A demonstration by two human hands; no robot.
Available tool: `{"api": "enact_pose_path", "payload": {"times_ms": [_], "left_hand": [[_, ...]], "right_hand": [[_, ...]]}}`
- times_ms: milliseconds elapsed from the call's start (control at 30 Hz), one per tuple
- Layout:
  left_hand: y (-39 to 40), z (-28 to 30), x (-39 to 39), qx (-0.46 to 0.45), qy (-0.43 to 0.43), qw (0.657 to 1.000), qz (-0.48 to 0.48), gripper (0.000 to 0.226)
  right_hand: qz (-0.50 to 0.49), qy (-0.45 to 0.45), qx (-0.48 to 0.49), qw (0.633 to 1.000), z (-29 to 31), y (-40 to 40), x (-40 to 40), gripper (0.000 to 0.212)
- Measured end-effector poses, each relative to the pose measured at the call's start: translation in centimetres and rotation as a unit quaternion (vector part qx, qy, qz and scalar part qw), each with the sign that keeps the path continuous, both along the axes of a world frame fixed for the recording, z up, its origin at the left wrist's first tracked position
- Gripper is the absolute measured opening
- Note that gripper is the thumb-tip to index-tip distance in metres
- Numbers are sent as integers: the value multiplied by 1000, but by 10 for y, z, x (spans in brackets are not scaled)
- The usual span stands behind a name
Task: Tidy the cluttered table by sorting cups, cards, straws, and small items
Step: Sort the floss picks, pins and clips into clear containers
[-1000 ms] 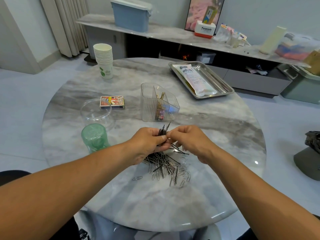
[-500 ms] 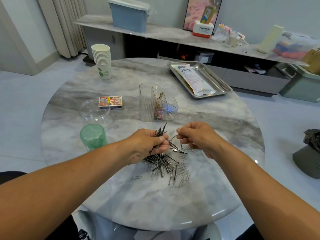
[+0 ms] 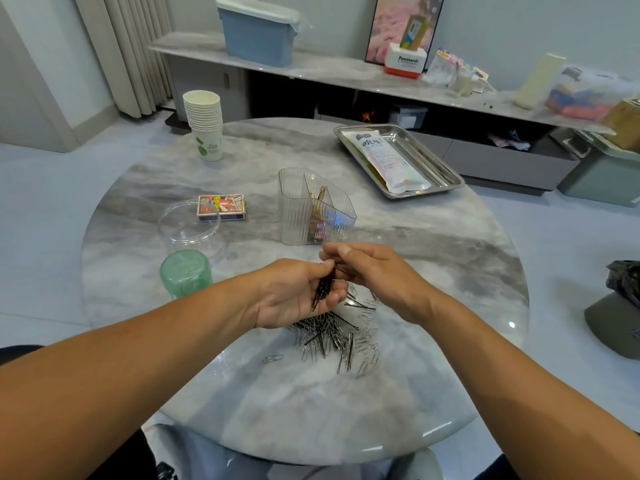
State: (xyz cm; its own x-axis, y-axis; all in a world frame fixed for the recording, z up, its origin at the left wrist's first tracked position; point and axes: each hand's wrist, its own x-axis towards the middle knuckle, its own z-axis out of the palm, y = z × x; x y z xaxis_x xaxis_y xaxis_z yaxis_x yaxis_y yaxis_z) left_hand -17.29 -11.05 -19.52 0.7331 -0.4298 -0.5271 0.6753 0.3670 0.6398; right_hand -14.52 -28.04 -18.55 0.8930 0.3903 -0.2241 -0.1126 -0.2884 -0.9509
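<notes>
While the left hand (image 3: 298,292) cups a bundle of black hairpins (image 3: 323,287) in curled fingers, palm up, the right hand (image 3: 374,271) pinches the bundle's top end. Directly below, a pile of paper clips and pins (image 3: 341,336) lies on the bench (image 3: 346,403). Beyond: clear divided organizer (image 3: 313,207), card box (image 3: 221,207), green cup (image 3: 185,273), stacked paper cups (image 3: 204,124), steel tray (image 3: 446,174).

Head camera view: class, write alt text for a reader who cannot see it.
The left hand holds a bundle of black hairpins above a pile of paper clips on a marble table; the right hand reaches to the bundle's top. Behind stands a clear divided organizer.
</notes>
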Motion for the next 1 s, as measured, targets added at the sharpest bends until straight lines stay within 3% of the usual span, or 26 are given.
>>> {"api": "enact_pose_path", "payload": {"times_ms": [167, 300, 400, 600, 733, 867, 1000], "left_hand": [[3, 11, 3, -62, 23, 997, 33, 75], [9, 20, 8, -89, 20, 993, 70, 79], [18, 31, 14, -106, 5, 989, 100, 79], [21, 40, 19, -77, -6, 987, 140, 63], [28, 44, 28, -74, 15, 980, 185, 26], [50, 72, 63, 7, 14, 980, 198, 15], [64, 105, 106, 190, -22, 969, 157, 17]], "right_hand": [[-45, 19, 92, 995, 5, -3, 8, 38], [-154, 31, 102, 982, 8, -6, 16, 32], [-169, 44, 105, 979, 14, -8, 20, 33], [-59, 0, 60, 996, 31, 11, 13, 27], [-103, 3, 65, 992, 35, 18, 16, 27], [-147, 11, 71, 986, 39, 17, 28, 23], [-144, 14, 64, 987, 39, 16, 39, 21]]}}
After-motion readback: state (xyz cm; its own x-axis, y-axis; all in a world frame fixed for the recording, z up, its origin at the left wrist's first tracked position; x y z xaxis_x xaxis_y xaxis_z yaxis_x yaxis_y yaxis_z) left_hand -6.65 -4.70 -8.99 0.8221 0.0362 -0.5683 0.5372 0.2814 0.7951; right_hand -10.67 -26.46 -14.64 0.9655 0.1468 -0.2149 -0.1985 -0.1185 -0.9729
